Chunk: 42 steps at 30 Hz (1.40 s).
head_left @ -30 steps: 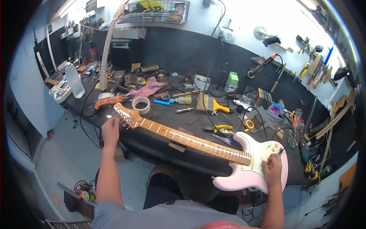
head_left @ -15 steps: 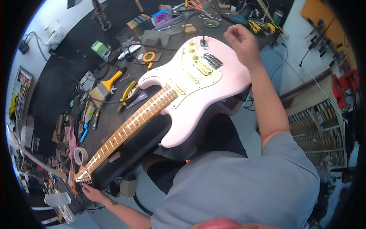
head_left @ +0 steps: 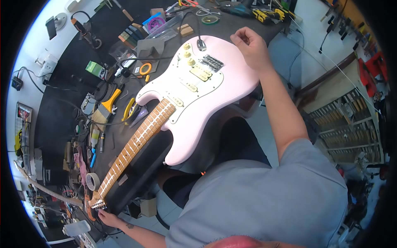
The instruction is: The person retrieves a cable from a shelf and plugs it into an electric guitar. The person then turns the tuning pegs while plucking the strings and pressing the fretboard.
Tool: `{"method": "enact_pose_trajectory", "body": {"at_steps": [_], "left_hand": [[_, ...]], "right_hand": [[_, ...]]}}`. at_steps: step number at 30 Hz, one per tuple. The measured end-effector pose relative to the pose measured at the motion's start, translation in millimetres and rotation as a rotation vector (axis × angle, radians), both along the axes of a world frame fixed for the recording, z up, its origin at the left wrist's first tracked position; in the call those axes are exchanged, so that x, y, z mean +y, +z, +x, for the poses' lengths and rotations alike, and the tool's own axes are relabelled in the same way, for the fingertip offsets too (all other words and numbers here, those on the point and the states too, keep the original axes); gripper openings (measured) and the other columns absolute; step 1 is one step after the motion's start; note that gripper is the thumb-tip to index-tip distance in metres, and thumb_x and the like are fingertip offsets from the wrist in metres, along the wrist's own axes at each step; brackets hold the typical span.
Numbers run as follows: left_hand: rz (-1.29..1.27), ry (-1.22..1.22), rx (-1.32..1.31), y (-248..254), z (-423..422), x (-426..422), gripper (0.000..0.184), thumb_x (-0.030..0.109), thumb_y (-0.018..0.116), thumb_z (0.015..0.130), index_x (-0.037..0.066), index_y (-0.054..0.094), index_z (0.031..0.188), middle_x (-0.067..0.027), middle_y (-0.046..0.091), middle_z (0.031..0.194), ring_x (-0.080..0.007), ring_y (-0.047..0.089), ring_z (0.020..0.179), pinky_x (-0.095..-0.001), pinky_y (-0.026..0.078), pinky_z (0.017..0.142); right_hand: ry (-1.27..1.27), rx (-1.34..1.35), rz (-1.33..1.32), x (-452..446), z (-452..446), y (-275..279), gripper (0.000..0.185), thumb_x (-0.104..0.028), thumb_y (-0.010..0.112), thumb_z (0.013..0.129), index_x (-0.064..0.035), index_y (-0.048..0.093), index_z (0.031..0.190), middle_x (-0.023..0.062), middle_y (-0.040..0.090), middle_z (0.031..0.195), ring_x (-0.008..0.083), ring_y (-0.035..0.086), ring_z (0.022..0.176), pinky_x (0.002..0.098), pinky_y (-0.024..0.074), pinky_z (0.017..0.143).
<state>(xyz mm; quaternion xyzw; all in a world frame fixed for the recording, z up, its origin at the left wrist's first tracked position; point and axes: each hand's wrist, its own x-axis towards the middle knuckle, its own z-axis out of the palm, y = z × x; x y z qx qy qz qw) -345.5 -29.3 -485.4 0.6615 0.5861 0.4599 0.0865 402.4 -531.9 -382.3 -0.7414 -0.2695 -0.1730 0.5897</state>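
Observation:
A pale pink electric guitar [head_left: 231, 70] lies face up along the bench edge, its neck [head_left: 136, 142] slanting down to the lower left. My left hand [head_left: 108, 219] has its fingers closed at the tuning pegs of the headstock [head_left: 97, 201], apparently on one peg. My right hand [head_left: 250, 46] is raised beside the upper right of the guitar body, fingers curled; whether anything small is in them cannot be made out. A black cable ends in a plug at the guitar's jack [head_left: 201, 45].
The dark workbench [head_left: 120, 134] holds a tape roll [head_left: 92, 181], a yellow-handled brush [head_left: 111, 101], yellow pliers [head_left: 129, 110], an orange tape ring [head_left: 145, 69] and a yellow-black tool [head_left: 269, 15]. A second guitar neck [head_left: 49, 190] stands at the lower left. Drawers [head_left: 351, 128] are at right.
The view has swung toward the right. My right hand has left the guitar's strings and risen beyond the body, fingers curled. My left hand has stayed at the headstock.

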Motion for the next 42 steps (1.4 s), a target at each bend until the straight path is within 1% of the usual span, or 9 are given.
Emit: {"method": "enact_pose_trajectory", "body": {"at_steps": [3,6,8,9,12,24,33,39,42], "left_hand": [[-0.073,-0.049,-0.117,-2,-3,2,0.039,0.031,0.064,0.115,-0.006,0.073,0.124,-0.0117,0.075,0.108,-0.0208,0.068,0.093,-0.0360,0.054,0.084],[-0.218,-0.034,-0.385,7,10,-8,0.030,0.027,0.066,0.113,-0.001,0.076,0.114,-0.0044,0.071,0.093,-0.0120,0.060,0.074,-0.0296,0.048,0.065],[-0.225,-0.029,-0.541,9,22,-14,0.024,0.023,0.067,0.112,0.001,0.076,0.107,-0.0004,0.066,0.083,-0.0078,0.053,0.064,-0.0272,0.041,0.056],[-0.223,-0.037,-0.591,5,24,-12,0.023,0.022,0.067,0.112,0.001,0.075,0.104,0.0005,0.064,0.080,-0.0070,0.051,0.061,-0.0271,0.039,0.055],[-0.168,-0.011,-0.629,8,36,-20,0.023,0.019,0.066,0.112,0.000,0.074,0.102,-0.0008,0.064,0.079,-0.0078,0.052,0.060,-0.0277,0.040,0.055],[-0.174,0.008,-0.609,17,48,-34,0.026,0.023,0.066,0.114,0.000,0.072,0.104,0.0005,0.063,0.075,-0.0065,0.053,0.059,-0.0263,0.040,0.054],[-0.347,0.055,-0.705,31,42,-29,0.036,0.030,0.064,0.115,0.001,0.069,0.092,-0.0009,0.062,0.073,-0.0077,0.048,0.050,-0.0262,0.036,0.045],[-0.518,0.066,-0.807,38,32,-19,0.031,0.029,0.070,0.111,0.005,0.069,0.091,0.0014,0.064,0.071,-0.0069,0.046,0.048,-0.0257,0.031,0.042],[-0.454,0.030,-0.703,34,29,-23,0.026,0.026,0.072,0.109,0.004,0.072,0.096,0.0014,0.064,0.072,-0.0054,0.045,0.049,-0.0250,0.031,0.043]], "right_hand": [[0.087,-0.068,-0.115,22,-22,6,0.026,-0.024,0.082,0.098,0.0002,0.072,0.102,0.0111,0.074,0.093,0.0241,0.070,0.088,0.0376,0.0557,0.085],[0.247,-0.261,-0.404,56,-46,0,0.021,-0.018,0.083,0.092,-0.0019,0.072,0.101,0.0189,0.071,0.100,0.0393,0.069,0.097,0.0479,0.0555,0.090],[0.323,-0.421,-0.513,75,-64,-6,0.024,-0.016,0.085,0.086,-0.0012,0.070,0.098,0.0191,0.070,0.103,0.0406,0.068,0.105,0.0509,0.0549,0.096],[0.373,-0.325,-0.594,81,-76,6,0.025,-0.015,0.086,0.084,-0.0007,0.070,0.098,0.0189,0.070,0.106,0.0408,0.067,0.109,0.0510,0.0542,0.097],[0.413,-0.402,-0.580,89,-82,7,0.021,-0.012,0.085,0.084,-0.0006,0.071,0.095,0.0184,0.069,0.107,0.0410,0.065,0.109,0.0501,0.0538,0.097],[0.433,-0.360,-0.491,90,-85,3,0.018,-0.003,0.086,0.080,0.0003,0.071,0.090,0.0153,0.068,0.107,0.0366,0.065,0.108,0.0469,0.0533,0.097],[0.440,-0.385,-0.481,90,-83,1,0.017,0.002,0.085,0.079,0.0015,0.071,0.090,0.0149,0.067,0.107,0.0335,0.066,0.105,0.0428,0.0533,0.095],[0.442,-0.357,-0.462,91,-88,5,0.018,0.002,0.085,0.080,0.0016,0.069,0.088,0.0154,0.066,0.109,0.0338,0.066,0.104,0.0432,0.0530,0.094],[0.444,-0.340,-0.463,91,-88,6,0.019,0.001,0.086,0.079,0.0007,0.068,0.087,0.0154,0.066,0.108,0.0350,0.065,0.104,0.0447,0.0530,0.094]]}}
